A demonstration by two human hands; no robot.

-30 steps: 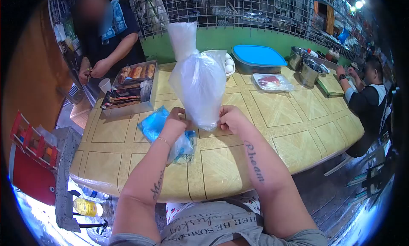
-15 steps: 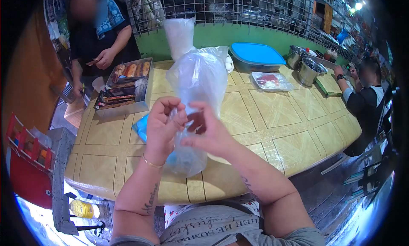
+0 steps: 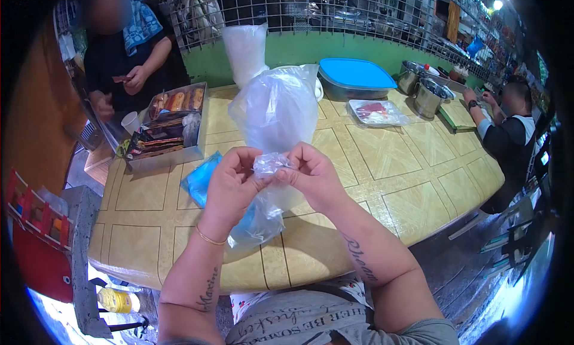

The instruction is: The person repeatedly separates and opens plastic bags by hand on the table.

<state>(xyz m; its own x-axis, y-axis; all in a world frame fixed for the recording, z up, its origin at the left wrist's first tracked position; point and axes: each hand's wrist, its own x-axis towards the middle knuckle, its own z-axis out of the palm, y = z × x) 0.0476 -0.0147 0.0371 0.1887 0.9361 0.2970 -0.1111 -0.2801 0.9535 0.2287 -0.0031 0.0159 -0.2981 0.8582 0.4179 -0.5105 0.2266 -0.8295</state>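
Between my hands, at the near side of the table, is a crumpled piece of clear plastic bag point(image 3: 272, 164). My left hand point(image 3: 232, 182) pinches its left edge with thumb and fingers. On the other edge, the thumb and fingers of my right hand point(image 3: 314, 179) are closed too. More clear plastic point(image 3: 266, 219) hangs or lies below my hands; whether it is one piece with the part I hold, I cannot tell. Beside my left hand lies a blue plastic packet point(image 3: 202, 179). A large bulging translucent bag point(image 3: 278, 106) stands just beyond my fingers.
A metal tray of wrapped items point(image 3: 170, 127) sits left, near a standing person point(image 3: 125, 52). Behind are a tall plastic bag point(image 3: 246, 55) and a blue-lidded container point(image 3: 357, 75). Rightward are a wrapped tray point(image 3: 373, 111), metal pots point(image 3: 429, 100) and a seated person point(image 3: 508, 130).
My hands have come together on the clear plastic, now bunched between them; my right fingers were apart before. The standing person's hands have shifted.
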